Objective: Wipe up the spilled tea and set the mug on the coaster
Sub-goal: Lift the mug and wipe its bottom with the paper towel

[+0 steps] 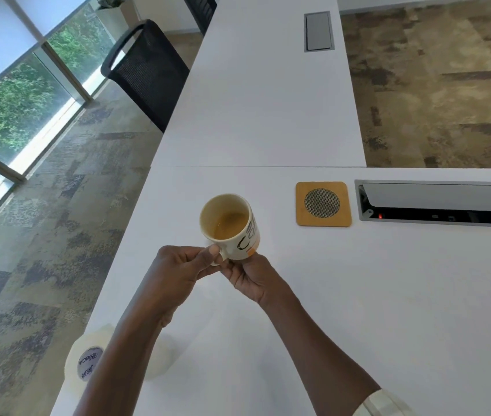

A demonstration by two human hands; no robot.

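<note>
A cream mug (228,225) with dark lettering and an orange patch holds tea and tilts away from me above the white table (388,295). My left hand (178,273) pinches its handle. My right hand (251,277) supports its base from below. A square wooden coaster (323,203) with a round mesh centre lies on the table to the right of the mug, with nothing on it. No spilled tea shows on the table.
A roll of white paper towel (88,361) lies at the table's near left edge, partly behind my left arm. An open cable box (439,204) sits right of the coaster. A black mesh chair (148,73) stands at the left of the table's far part.
</note>
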